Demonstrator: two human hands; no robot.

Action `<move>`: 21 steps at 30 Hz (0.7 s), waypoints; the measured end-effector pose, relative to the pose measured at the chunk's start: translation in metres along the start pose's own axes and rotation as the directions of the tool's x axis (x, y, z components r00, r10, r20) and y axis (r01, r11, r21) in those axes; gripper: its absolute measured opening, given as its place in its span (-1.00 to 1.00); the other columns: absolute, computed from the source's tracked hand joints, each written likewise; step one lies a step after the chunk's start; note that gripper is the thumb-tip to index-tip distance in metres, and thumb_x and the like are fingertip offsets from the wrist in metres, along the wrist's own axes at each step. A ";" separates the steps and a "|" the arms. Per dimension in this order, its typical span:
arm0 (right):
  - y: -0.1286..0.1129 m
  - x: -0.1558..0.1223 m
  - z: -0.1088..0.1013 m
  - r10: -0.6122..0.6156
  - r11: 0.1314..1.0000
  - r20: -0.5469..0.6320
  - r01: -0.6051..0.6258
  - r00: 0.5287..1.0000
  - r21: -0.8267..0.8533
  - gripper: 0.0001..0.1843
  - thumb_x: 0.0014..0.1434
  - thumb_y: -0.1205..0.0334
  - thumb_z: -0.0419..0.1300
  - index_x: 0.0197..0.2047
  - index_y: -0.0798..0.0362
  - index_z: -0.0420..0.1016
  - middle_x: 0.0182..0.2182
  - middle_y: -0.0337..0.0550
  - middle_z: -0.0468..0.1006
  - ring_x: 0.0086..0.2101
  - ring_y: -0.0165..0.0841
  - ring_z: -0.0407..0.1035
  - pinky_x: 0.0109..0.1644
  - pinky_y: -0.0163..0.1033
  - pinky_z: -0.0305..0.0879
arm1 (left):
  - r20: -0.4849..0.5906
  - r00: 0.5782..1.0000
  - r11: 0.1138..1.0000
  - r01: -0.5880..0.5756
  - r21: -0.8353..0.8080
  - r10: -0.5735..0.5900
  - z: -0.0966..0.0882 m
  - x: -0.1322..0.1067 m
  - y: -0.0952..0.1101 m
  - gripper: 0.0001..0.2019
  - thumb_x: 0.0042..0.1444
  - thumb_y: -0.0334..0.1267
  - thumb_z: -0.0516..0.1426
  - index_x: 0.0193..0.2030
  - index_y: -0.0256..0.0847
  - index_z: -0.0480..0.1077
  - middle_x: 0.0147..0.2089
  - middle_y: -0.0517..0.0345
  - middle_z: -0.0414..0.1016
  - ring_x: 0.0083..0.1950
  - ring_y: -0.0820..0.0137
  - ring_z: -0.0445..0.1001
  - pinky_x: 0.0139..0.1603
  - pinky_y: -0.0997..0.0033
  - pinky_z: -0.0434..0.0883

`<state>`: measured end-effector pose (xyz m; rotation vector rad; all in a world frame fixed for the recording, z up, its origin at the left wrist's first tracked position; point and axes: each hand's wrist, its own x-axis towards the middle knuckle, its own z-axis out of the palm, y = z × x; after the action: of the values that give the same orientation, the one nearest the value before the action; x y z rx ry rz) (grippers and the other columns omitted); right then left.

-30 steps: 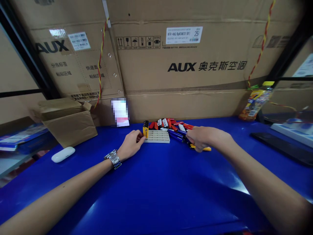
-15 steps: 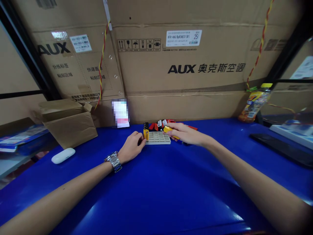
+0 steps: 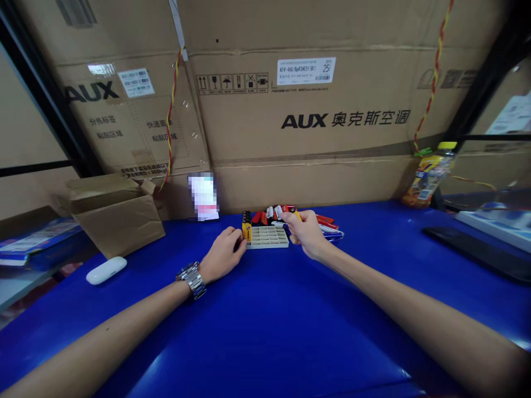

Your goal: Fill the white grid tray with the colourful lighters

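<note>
A pale grid tray (image 3: pixel 267 236) with many small cells lies at the far middle of the blue table. Several upright yellow lighters (image 3: pixel 246 231) with black tops fill its left column. At that left edge, my left hand (image 3: pixel 224 251), with a metal watch at the wrist, is closed with its fingertips on the tray's corner beside them. Just right of the tray, my right hand (image 3: pixel 309 235) is closed around a yellow lighter (image 3: pixel 297 214), mostly hidden by the fingers. Behind both lies a loose pile of red, black and white pieces (image 3: pixel 271 213), with blue-and-white ones (image 3: pixel 334 235) at its right.
Large cardboard boxes (image 3: pixel 352 72) wall the back. An open brown carton (image 3: pixel 128 226) and a white oval case (image 3: pixel 107 270) are at left; a lit phone (image 3: pixel 203 196) leans behind. A drink bottle (image 3: pixel 430 174) and a black flat object (image 3: pixel 477 254) lie to the right.
My right hand has drawn in and turned, its fingers now folded more around the yellow lighter, uncovering blue-and-white pieces. My left hand stays at the tray. The view has tilted slightly.
</note>
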<state>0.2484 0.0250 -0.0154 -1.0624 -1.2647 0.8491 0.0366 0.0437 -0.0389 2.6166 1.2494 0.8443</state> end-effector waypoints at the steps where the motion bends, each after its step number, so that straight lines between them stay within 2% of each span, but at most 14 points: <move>1: 0.002 -0.001 0.002 -0.006 1.000 -0.039 0.006 0.999 0.009 -0.54 -0.07 0.07 0.23 -0.71 0.00 0.02 -0.79 -0.47 -0.05 -0.76 -0.61 -0.14 -0.73 -0.39 -0.20 | -0.003 1.000 1.000 0.000 0.002 0.000 0.000 0.000 0.000 -0.82 0.21 -0.30 -0.01 -0.43 -0.20 0.18 -0.35 0.15 0.26 -0.36 0.38 0.27 -0.33 0.35 0.21; 4: 0.002 -0.003 0.007 -0.007 1.000 -0.049 0.008 0.999 0.022 -0.62 -0.12 0.14 0.24 -0.68 0.00 0.08 -0.79 -0.48 0.00 -0.76 -0.61 -0.10 -0.74 -0.40 -0.15 | -0.011 1.000 1.000 -0.006 0.011 0.006 0.001 0.000 0.000 -0.81 0.21 -0.30 -0.01 -0.44 -0.20 0.17 -0.36 0.15 0.26 -0.36 0.38 0.27 -0.32 0.35 0.22; 8: 0.000 -0.004 0.009 0.017 0.999 0.042 -0.018 0.999 0.031 -0.53 -0.06 0.00 0.22 -0.71 -0.02 0.02 -0.83 -0.48 -0.03 -0.79 -0.60 -0.14 -0.76 -0.39 -0.17 | -0.009 1.000 1.000 -0.014 0.018 0.014 0.002 0.001 -0.001 -0.81 0.22 -0.29 -0.03 -0.44 -0.20 0.16 -0.36 0.15 0.26 -0.34 0.36 0.28 -0.31 0.34 0.22; 13: -0.001 -0.005 0.008 -0.011 1.000 -0.049 0.010 0.999 -0.022 -0.62 -0.07 0.11 0.18 -0.70 -0.01 0.05 -0.81 -0.46 0.02 -0.78 -0.59 -0.09 -0.75 -0.39 -0.15 | -0.013 1.000 1.000 -0.012 0.027 0.012 0.002 0.001 0.000 -0.81 0.22 -0.28 -0.03 -0.43 -0.20 0.18 -0.36 0.15 0.26 -0.35 0.37 0.28 -0.31 0.34 0.23; 15: -0.001 -0.006 0.008 -0.032 0.998 -0.047 0.029 0.998 -0.060 -0.64 -0.08 0.14 0.17 -0.69 -0.02 0.04 -0.81 -0.46 0.01 -0.77 -0.58 -0.07 -0.73 -0.39 -0.18 | -0.023 1.000 0.999 -0.018 0.033 0.019 0.002 0.001 0.001 -0.81 0.22 -0.29 -0.03 -0.43 -0.20 0.19 -0.36 0.15 0.26 -0.36 0.38 0.29 -0.33 0.35 0.24; 18: -0.003 -0.009 0.009 -0.048 0.992 -0.018 0.046 0.999 -0.121 -0.61 -0.07 0.13 0.17 -0.71 -0.02 0.01 -0.82 -0.45 0.01 -0.75 -0.57 -0.06 -0.70 -0.38 -0.19 | -0.056 0.998 0.998 -0.039 0.044 0.041 0.002 0.000 0.002 -0.81 0.21 -0.29 -0.03 -0.44 -0.21 0.21 -0.37 0.15 0.28 -0.37 0.39 0.30 -0.34 0.36 0.25; 21: -0.003 -0.011 0.009 -0.038 0.985 -0.015 0.035 0.999 -0.168 -0.61 -0.06 0.11 0.17 -0.71 -0.02 0.03 -0.80 -0.43 0.03 -0.74 -0.56 -0.06 -0.68 -0.36 -0.19 | -0.136 0.989 0.998 -0.050 0.041 0.055 0.000 -0.001 0.005 -0.81 0.21 -0.30 -0.03 -0.43 -0.21 0.24 -0.38 0.14 0.32 -0.36 0.38 0.32 -0.33 0.37 0.26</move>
<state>0.2382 0.0154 -0.0163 -1.1737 -1.3541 0.7128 0.0391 0.0395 -0.0378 2.6716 1.2445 1.0358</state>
